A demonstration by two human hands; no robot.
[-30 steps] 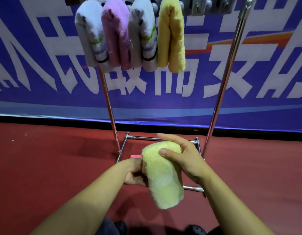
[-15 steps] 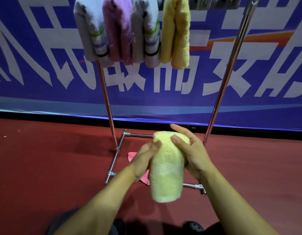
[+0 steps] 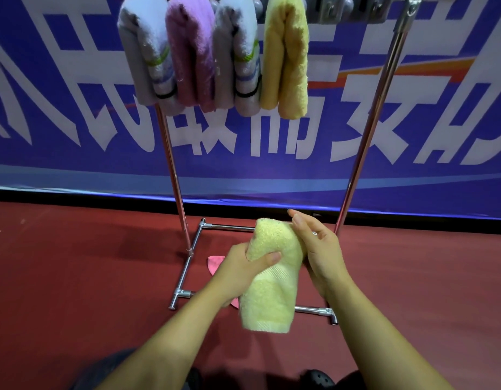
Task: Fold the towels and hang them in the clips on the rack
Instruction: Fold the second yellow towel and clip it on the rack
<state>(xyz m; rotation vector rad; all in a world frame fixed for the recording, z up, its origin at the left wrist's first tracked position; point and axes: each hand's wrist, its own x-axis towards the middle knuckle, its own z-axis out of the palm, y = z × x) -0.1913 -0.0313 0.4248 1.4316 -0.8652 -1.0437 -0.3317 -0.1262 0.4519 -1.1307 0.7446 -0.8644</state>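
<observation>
Gripping a folded pale-yellow towel [image 3: 271, 280] with left hand [image 3: 240, 268], right hand [image 3: 318, 249] flat against it, fingers straight, below rack [image 3: 367, 130] clips holding four folded towels [image 3: 212, 52].

Four folded terry towels [image 3: 212, 52] hang side by side on the chrome tube rack's [image 3: 367, 130] left end — pink cloth [image 3: 215, 263] lies on the red floor [image 3: 74, 277] inside its base, blue printed banner [image 3: 440, 108] behind.
</observation>
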